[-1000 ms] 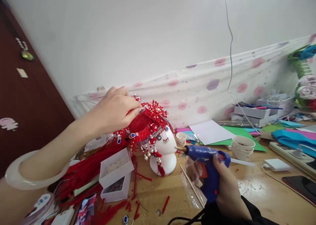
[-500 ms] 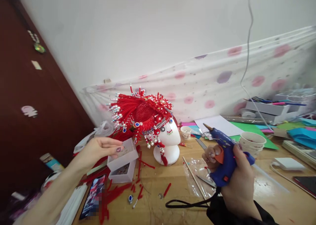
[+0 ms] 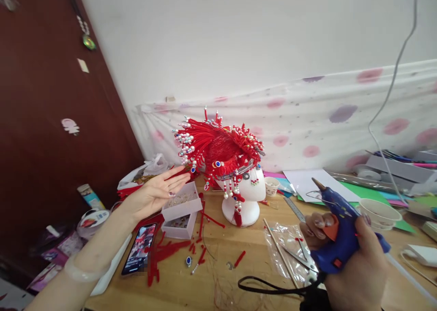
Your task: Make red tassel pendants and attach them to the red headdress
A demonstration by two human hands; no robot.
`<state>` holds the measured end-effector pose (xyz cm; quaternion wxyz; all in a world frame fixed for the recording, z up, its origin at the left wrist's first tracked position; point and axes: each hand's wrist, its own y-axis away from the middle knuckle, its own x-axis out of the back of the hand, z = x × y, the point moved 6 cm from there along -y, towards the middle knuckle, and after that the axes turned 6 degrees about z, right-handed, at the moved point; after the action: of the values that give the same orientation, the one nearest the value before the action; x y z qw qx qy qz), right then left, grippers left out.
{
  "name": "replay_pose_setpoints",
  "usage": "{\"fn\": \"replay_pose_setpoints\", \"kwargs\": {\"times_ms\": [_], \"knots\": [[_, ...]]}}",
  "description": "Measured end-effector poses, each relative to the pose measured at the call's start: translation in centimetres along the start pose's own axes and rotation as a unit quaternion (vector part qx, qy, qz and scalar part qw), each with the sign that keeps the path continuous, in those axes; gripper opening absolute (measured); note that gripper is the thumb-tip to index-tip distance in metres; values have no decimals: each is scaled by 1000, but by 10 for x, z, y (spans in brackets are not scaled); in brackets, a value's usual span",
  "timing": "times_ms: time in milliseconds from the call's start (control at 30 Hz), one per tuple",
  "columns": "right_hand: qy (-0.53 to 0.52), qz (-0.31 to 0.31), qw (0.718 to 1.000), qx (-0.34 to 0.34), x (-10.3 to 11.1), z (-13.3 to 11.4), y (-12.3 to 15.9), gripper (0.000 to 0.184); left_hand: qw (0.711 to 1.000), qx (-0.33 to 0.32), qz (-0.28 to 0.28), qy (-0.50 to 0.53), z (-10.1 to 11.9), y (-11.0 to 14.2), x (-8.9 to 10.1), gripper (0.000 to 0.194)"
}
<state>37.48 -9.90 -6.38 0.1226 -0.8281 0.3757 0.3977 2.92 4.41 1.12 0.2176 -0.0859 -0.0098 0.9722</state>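
Note:
My right hand [image 3: 355, 261] grips a blue hot-glue gun [image 3: 337, 229] at the lower right, its nozzle pointing up and left. My left hand [image 3: 155, 193] hovers with fingers stretched out over a white box of small beads [image 3: 180, 206], which is stacked on a second box. Nothing can be seen in its fingers. Just right of that hand a red beaded headdress [image 3: 220, 149] with pearl tassels sits on a white foam head [image 3: 244, 201] on the wooden table [image 3: 218, 283].
A phone [image 3: 139, 249] lies lit at the left near red scraps [image 3: 170, 252]. A clear bag with tweezers [image 3: 290, 247], a wooden stick [image 3: 278, 252], paper cups [image 3: 378, 213], coloured paper [image 3: 358, 186] and a black cord [image 3: 269, 286] crowd the right. A brown door [image 3: 51, 97] stands left.
My left hand left the top of the headdress, dropped to the bead box, then opened flat. The glue gun swung away from the head, down and right. The view shifted left.

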Motion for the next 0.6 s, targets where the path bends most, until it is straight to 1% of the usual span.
{"fn": "replay_pose_setpoints", "kwargs": {"times_ms": [33, 67, 167, 200, 233, 267, 300, 367, 400, 467, 500, 600], "knots": [[-2, -6, 1000, -6, -1, 2, -1, 32, 1000, -1, 9, 0, 1, 1, -2, 86], [-2, -11, 1000, -13, -2, 4, -1, 31, 999, -1, 31, -7, 1, 2, -4, 76], [2, -9, 1000, -23, -5, 9, -3, 30, 988, -4, 132, -84, 0, 6, 0, 39], [1, -5, 1000, -23, -7, 10, -3, 31, 980, -13, 159, -122, 0, 7, 2, 35], [-1, -4, 1000, -22, -9, 11, -4, 31, 972, -25, 175, -154, 1, 9, 3, 37], [-2, -6, 1000, -22, -11, 12, -4, 32, 969, -37, 174, -170, 2, 9, 3, 43], [0, -12, 1000, -23, -13, 14, -4, 32, 973, -46, 157, -163, 3, 9, 1, 51], [5, -27, 999, -23, -17, 16, -4, 32, 990, -38, 96, -92, 3, 8, -7, 68], [5, -31, 999, -19, -19, 17, -4, 32, 997, -25, 65, -45, 3, 8, -12, 72], [4, -34, 999, -17, -21, 20, -4, 32, 999, 2, 26, 19, 3, 8, -21, 71], [3, -31, 999, -17, -21, 21, -4, 32, 999, 10, 20, 27, 4, 8, -25, 71], [14, -17, 999, -34, -20, 27, -6, 35, 1000, 2, 29, -7, 6, 6, -30, 71]]}}
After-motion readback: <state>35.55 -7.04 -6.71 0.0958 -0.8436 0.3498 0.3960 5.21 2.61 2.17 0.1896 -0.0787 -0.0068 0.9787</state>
